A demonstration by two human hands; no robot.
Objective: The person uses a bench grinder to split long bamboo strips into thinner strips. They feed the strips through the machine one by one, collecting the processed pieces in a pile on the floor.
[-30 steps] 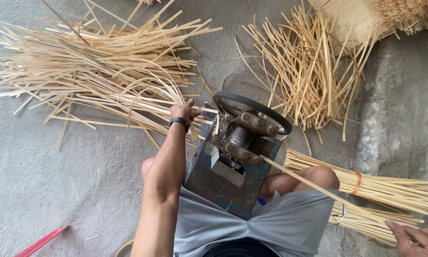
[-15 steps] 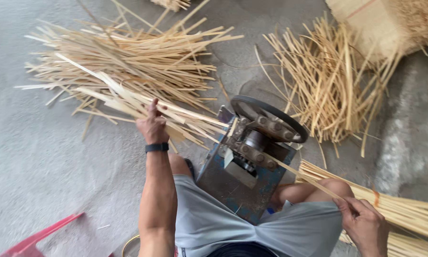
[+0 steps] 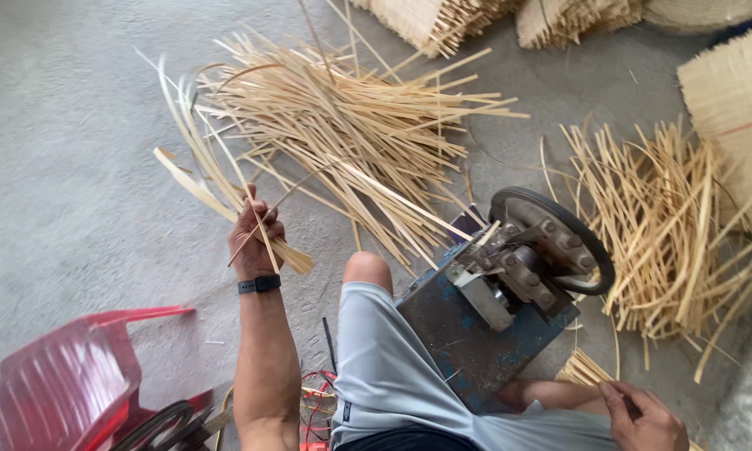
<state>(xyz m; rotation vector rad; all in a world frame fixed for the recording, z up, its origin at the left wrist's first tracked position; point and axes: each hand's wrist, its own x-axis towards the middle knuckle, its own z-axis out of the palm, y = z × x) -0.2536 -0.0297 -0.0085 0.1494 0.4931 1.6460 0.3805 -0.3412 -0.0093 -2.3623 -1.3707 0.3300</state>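
A bare grey concrete floor [image 3: 67, 125] fills the frame, strewn with pale bamboo.

The largest mass is the loose heap of split strips [image 3: 351, 134] across the upper centre, fanned out and unbundled. A second scatter of shorter sticks [image 3: 668, 242] lies at the right edge, and stacked bundles [image 3: 443, 21] sit along the top edge, with a woven mat-like piece [image 3: 731, 100] in the upper right corner. These piles look like worked material, so a good share of the splitting seems done.

At centre right stands the blue metal machine [image 3: 476, 334], with a black wheel [image 3: 551, 238] and grey rollers on top, between the person's knees. No strip can be seen running through the rollers.

A red plastic chair [image 3: 75, 376] lies in the lower left corner.

The left hand [image 3: 255, 238], left of centre, is closed around a handful of thin strips [image 3: 205, 167], which curve up and away toward the upper left, clear of the machine. The right hand [image 3: 643, 418], at the bottom right, rests on the end of a small bundle of raw sticks [image 3: 585, 367]; its fingers curl over them, though whether they grip firmly I cannot tell. That bundle appears to be what is left to feed.
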